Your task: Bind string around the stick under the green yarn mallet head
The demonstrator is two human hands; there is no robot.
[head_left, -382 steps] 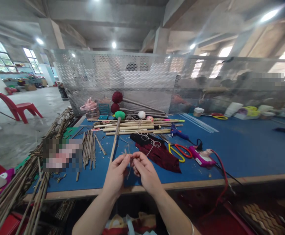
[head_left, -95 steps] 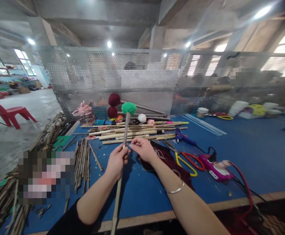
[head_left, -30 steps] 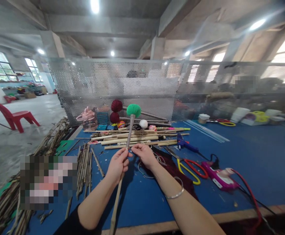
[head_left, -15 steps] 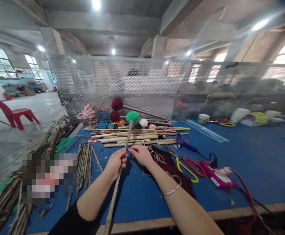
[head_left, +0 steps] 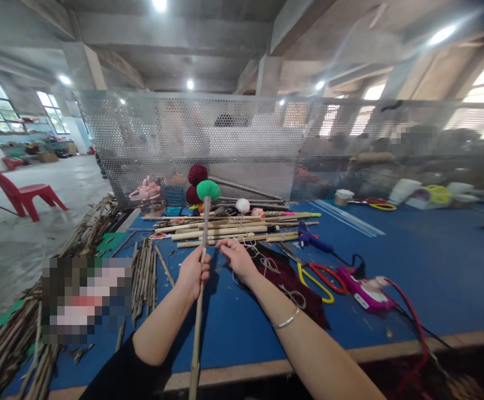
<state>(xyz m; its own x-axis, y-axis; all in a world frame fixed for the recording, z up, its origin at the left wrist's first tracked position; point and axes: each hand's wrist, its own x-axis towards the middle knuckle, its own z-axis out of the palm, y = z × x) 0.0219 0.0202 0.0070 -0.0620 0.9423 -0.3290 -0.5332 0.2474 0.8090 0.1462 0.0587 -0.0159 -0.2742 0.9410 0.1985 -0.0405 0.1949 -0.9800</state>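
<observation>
Starting at the left, a red chair (head_left: 25,194) stood on the floor, and a heap of long canes (head_left: 17,333) lay against the edge of the blue surface (head_left: 412,261). A small pile of short sticks (head_left: 144,272) lay just left of the hands.

The left hand (head_left: 192,272) held the stick (head_left: 198,316) in the air above the surface, its fingers (head_left: 198,268) wrapped tight round the shaft. The stick stood nearly upright, with its green ball (head_left: 208,190) in front of the maroon balls (head_left: 197,174). Half a second before it had leaned to the right, with the ball clear of them.

The right hand (head_left: 237,258), which had then met the left on the shaft, was now just beside the stick and apart from it. Its fingers (head_left: 225,245) were drawn together and pointed at the shaft. Whether they pinched the string (head_left: 262,261) could not be told. So the left hand alone bore the stick, and the close work at the shaft looked eased off.

Further right lay a dark cloth (head_left: 296,286), scissors (head_left: 317,280) and a glue gun (head_left: 364,291).
</observation>
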